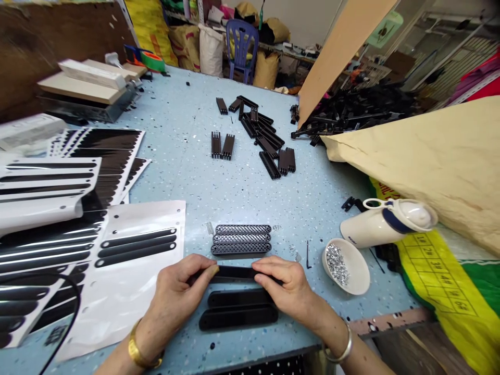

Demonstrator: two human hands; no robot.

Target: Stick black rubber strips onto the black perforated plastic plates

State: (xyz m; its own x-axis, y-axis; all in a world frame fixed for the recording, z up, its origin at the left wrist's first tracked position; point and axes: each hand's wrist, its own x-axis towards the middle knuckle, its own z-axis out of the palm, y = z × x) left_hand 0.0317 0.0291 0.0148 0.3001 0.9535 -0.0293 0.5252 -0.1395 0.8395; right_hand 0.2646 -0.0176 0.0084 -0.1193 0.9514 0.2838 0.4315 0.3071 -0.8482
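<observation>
Between my two hands a black plastic strip (236, 273) is held level just above the table. My left hand (183, 289) pinches its left end between thumb and fingers, and my right hand (283, 284) grips the right end. Close below it lie two smooth black bars (238, 316), side by side. Beyond the strip, several black bars with a lattice face (241, 238) rest in a row. To the left, a white backing sheet (136, 291) carries a few long black stickers (136, 247) with rounded ends.
At the right stand a white bowl (361, 276) of small metal parts and a cream tumbler (375, 226) lying tilted. Black plastic pieces (263, 130) are scattered farther back on the blue table (175, 135). More sticker sheets (105, 172) cover the left side.
</observation>
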